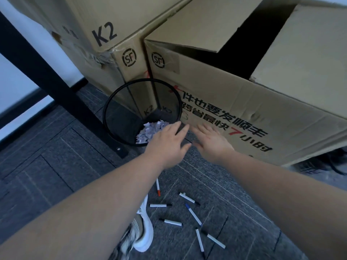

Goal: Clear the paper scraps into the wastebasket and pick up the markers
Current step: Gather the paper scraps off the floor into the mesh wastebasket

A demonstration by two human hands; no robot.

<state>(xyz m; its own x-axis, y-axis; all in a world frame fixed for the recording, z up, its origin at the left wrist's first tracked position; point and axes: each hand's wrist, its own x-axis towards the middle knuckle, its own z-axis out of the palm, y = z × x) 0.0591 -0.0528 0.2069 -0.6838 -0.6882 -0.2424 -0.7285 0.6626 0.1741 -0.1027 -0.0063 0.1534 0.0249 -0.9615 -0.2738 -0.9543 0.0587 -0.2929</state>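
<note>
A black wire-mesh wastebasket (120, 102) stands on the dark carpet against two cardboard boxes, with a heap of white paper scraps (150, 131) at its bottom. My left hand (167, 145) reaches over the basket's near right rim, fingers straight and holding nothing. Just right of the basket, my right hand (210, 141) is spread flat with straight fingers in front of the printed box. Several white markers lie scattered on the carpet below my arms: one with a red cap (158, 187), one with a blue cap (193, 213), and others with black caps (188, 198).
Two large cardboard boxes (244, 109) stand behind and to the right of the basket. A black table leg (56, 87) runs diagonally on the left. My white sneaker (142, 233) is beside the markers. Dark cables (336, 166) lie under the box at the right.
</note>
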